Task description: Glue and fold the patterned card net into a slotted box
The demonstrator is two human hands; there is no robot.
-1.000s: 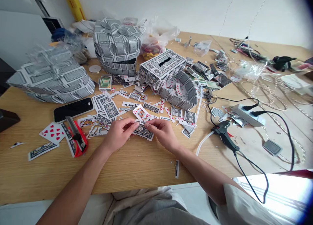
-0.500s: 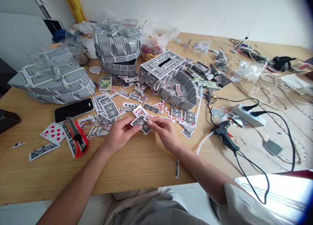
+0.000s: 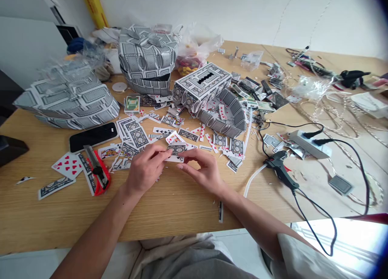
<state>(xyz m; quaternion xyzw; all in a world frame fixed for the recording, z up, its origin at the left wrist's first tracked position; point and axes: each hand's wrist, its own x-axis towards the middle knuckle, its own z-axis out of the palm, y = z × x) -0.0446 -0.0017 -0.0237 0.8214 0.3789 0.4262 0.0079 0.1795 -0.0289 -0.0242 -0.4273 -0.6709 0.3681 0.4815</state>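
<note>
A folded playing card (image 3: 176,149) with a dark patterned back and a white lower flap is between my hands, just above the wooden table (image 3: 157,218). My left hand (image 3: 147,168) pinches its left side. At the right side, my right hand (image 3: 203,168) has its fingertips on the card's edge, thumb below and a little apart from the fingers. Cut card pieces (image 3: 187,134) lie behind the card. A stack of patterned cards (image 3: 136,135) rests to the left, near a red box cutter (image 3: 98,172) and a black phone (image 3: 93,136).
Woven card baskets (image 3: 72,101) stand at the back left, beside a taller one (image 3: 147,56). A slotted card box (image 3: 203,83) rests on an open card tray (image 3: 230,113). On the right are a glue gun (image 3: 281,172), its cables and a power strip (image 3: 311,144).
The card between my hands has been tilted and now shows a folded white flap below. My right fingers and thumb have spread slightly. The view has shifted a little.
</note>
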